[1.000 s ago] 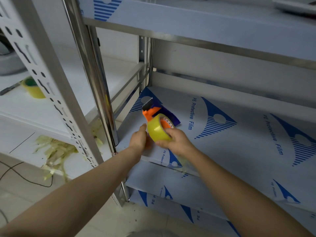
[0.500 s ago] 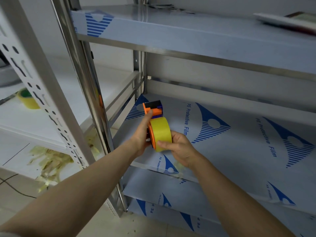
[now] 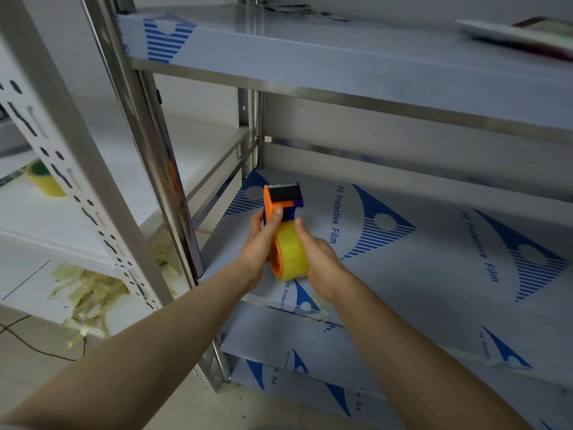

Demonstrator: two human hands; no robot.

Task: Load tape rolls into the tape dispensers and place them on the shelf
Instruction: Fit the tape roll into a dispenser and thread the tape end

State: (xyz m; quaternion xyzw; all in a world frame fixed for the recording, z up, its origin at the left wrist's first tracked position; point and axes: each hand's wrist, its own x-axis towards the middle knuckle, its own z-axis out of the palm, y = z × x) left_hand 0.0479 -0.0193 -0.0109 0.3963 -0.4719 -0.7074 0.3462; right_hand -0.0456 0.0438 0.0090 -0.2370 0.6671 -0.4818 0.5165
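Seen from the person's head: two bare forearms reach forward to a steel shelf (image 3: 434, 249) covered in pale film printed with blue triangles and the words "PE Protective Film"; between the hands, over the shelf's front left part, is an orange and blue tape dispenser (image 3: 280, 203) with a yellow tape roll (image 3: 291, 257) seated in it, standing on edge, the dark cutter end pointing away from the person; the left hand (image 3: 259, 243) grips the dispenser's orange side, thumb laid on the plate; the right hand (image 3: 321, 260) has its fingers curled round the roll's right side; whether the dispenser touches the shelf cannot be told; an upper shelf (image 3: 341, 60) carries a flat blurred object (image 3: 521, 35) at far right; a white rack (image 3: 37, 231) on the left holds a second yellow roll (image 3: 45, 183), with yellowish tape scraps (image 3: 88, 293) lying below it.
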